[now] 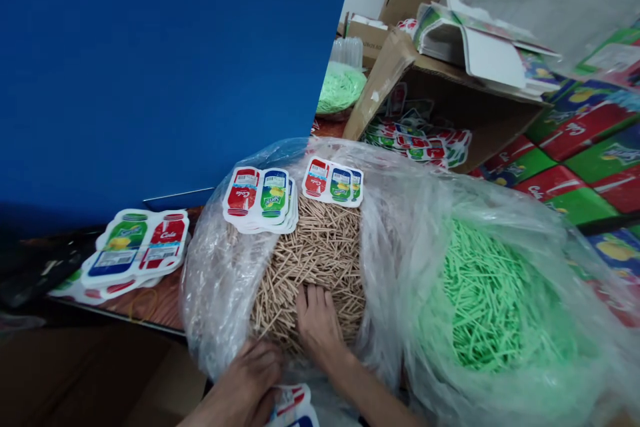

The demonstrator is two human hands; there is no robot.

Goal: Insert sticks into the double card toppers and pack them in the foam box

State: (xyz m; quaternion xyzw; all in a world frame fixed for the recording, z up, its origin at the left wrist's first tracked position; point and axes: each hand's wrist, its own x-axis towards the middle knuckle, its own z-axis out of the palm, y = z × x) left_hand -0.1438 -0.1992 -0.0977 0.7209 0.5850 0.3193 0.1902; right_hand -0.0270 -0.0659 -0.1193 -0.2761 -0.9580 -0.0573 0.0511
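Observation:
Brown paper sticks [315, 240] fill a clear plastic bag [215, 300] in front of me. My right hand [320, 323] rests on them, its fingers close together and curled down; what is under the fingertips is hidden. At the bag's near edge my left hand [255, 370] is closed by a printed cola-and-Sprite card [295, 407], which it seems to grip. Its fingers are partly hidden. Beyond my hands, a stack of such cards [260, 197] and a smaller stack of cards [333, 181] lie on the bag and sticks.
To the right is a plastic bag of green sticks [485, 300]. More cards [135, 247] lie on the table at left. A blue panel [160, 67] stands behind. A cardboard box [500, 120] holds loose cards, near stacked printed cartons [600, 160].

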